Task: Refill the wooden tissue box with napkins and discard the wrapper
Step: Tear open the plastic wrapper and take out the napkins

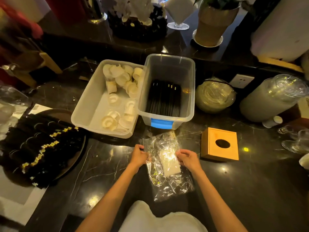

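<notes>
One wooden tissue box [219, 144] right of centre, two plastic bins behind; left hand [139, 154] and right hand [189, 158] grasp one clear wrapper [164, 164] holding white napkins [169, 163] on the dark marble counter [250, 190]

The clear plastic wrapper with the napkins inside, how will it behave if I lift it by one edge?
The wrapper is thin, crinkled film, so it will probably flop and sag. The napkins fill only part of it and may slide toward the low end. Its glossy surface looks slippery, so holding it with the left hand and right hand seems safer.
</notes>
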The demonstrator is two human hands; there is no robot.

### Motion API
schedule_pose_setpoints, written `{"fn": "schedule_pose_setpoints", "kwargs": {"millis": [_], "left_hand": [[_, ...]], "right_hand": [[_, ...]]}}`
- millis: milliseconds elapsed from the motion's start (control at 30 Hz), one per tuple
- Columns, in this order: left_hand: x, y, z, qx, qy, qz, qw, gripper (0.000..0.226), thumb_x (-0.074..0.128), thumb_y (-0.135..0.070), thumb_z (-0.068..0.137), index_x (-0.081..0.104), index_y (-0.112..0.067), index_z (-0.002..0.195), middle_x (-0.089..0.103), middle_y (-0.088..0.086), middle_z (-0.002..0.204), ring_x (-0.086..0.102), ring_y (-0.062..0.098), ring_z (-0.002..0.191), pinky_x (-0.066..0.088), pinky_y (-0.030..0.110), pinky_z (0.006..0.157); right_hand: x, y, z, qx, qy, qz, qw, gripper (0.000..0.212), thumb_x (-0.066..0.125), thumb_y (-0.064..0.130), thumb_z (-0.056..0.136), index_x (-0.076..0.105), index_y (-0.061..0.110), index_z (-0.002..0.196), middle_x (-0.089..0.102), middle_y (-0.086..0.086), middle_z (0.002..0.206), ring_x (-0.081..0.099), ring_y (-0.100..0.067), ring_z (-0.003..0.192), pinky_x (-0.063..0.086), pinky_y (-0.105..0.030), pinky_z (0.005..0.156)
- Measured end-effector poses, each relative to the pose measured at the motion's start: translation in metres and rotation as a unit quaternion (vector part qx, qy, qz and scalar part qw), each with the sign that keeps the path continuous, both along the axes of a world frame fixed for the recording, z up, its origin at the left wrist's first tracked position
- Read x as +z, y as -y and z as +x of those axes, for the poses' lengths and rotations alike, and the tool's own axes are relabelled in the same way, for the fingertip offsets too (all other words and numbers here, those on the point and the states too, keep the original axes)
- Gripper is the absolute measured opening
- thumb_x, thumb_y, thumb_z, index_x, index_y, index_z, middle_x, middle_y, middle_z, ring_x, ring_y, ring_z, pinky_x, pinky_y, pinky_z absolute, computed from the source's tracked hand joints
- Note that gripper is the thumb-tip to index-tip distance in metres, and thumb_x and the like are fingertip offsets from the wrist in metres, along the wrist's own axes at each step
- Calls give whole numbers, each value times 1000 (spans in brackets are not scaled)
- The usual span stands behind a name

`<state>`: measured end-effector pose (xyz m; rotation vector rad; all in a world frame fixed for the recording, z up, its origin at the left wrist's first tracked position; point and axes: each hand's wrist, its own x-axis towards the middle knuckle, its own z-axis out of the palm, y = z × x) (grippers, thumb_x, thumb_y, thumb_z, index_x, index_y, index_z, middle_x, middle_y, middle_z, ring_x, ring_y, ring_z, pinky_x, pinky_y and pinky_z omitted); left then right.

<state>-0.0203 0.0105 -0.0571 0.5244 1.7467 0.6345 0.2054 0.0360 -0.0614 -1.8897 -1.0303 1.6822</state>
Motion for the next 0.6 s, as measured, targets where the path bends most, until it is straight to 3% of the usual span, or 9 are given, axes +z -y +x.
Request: {"fn": "schedule_pose_setpoints", "kwargs": {"millis": [67,233,267,333,400,467,533,600], "left_hand": [[-1,7,7,9,26,-14,1000,30,53,7,90,38,-11,108,54,14,89,60,26,76,55,39,66],[6,39,22,25,88,-86,992,34,54,1,90,32,-6,115,56,10,85,58,16,70,56,32,61],[9,45,23,12,69,-86,994,44,58,-5,89,29,-4,122,57,11,92,60,20,77,56,36,68],[14,51,21,-77,-89,-49,992,68,64,-18,86,21,-6,138,50,16,123,54,33,112,46,45,95],[26,47,20,-183,-300,40,935,75,63,-24,85,18,-12,145,34,15,141,36,35,130,35,47,108],[47,26,26,-249,-446,144,848,71,63,-20,82,26,-14,143,36,11,139,38,30,126,39,43,105],[66,-5,33,-321,-490,239,775,59,60,-17,82,38,-15,137,45,8,133,43,27,122,40,38,102],[81,-34,38,-433,-450,296,723,50,55,-21,88,43,-18,137,51,4,133,47,26,120,40,37,102]], "right_hand": [[0,-6,-1,22,23,1,999,19,71,10,86,70,3,103,72,-15,99,68,-31,91,57,-39,85],[4,-25,-1,114,96,47,988,24,76,12,82,70,7,105,72,-11,100,66,-23,88,55,-38,84],[8,-28,-1,149,103,55,982,29,75,15,83,69,9,110,72,-8,104,64,-18,88,54,-32,80],[13,-33,-1,212,117,66,968,37,72,22,86,64,11,121,68,-2,112,61,-12,93,47,-23,77],[18,-35,1,233,127,79,961,36,70,27,87,65,14,121,68,1,108,61,-11,91,46,-22,74],[24,-34,4,218,122,92,964,29,70,28,87,68,16,113,72,-2,104,66,-15,90,52,-27,77],[32,-32,5,215,116,103,964,19,71,25,86,71,18,104,74,-9,99,69,-24,91,54,-38,86],[45,-30,4,223,105,115,962,9,72,22,85,70,26,93,74,-6,90,69,-18,85,54,-36,85]]}}
